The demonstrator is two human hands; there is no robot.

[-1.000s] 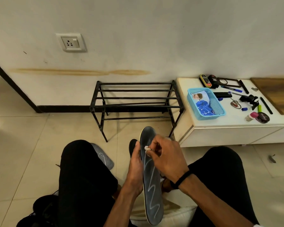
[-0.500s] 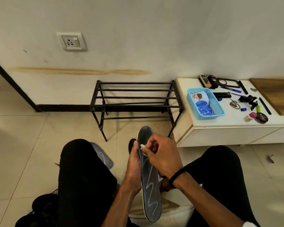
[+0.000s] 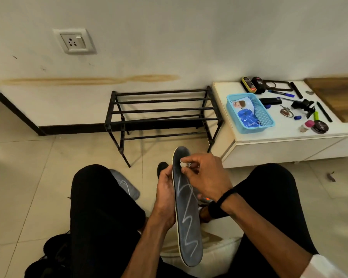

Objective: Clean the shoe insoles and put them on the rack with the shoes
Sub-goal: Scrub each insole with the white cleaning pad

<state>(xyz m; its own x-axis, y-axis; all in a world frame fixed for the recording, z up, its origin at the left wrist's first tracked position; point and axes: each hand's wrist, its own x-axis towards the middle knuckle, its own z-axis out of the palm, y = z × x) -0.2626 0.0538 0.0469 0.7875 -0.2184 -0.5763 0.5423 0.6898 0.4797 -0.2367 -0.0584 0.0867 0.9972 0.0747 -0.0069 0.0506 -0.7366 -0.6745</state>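
The left hand (image 3: 165, 189) grips the dark insole (image 3: 187, 207) along its left edge; the right hand (image 3: 205, 177) pinches a small white wipe (image 3: 183, 163) against its toe end. The insole runs lengthwise away from the person, toe pointing at the bare rack (image 3: 161, 113) ahead, second insole (image 3: 125, 184) lying on the floor at left.

The right hand (image 3: 204, 177), pinching a small white wipe (image 3: 183, 164), has slid up the insole (image 3: 187, 213) from near its middle toward the toe end over the last second.
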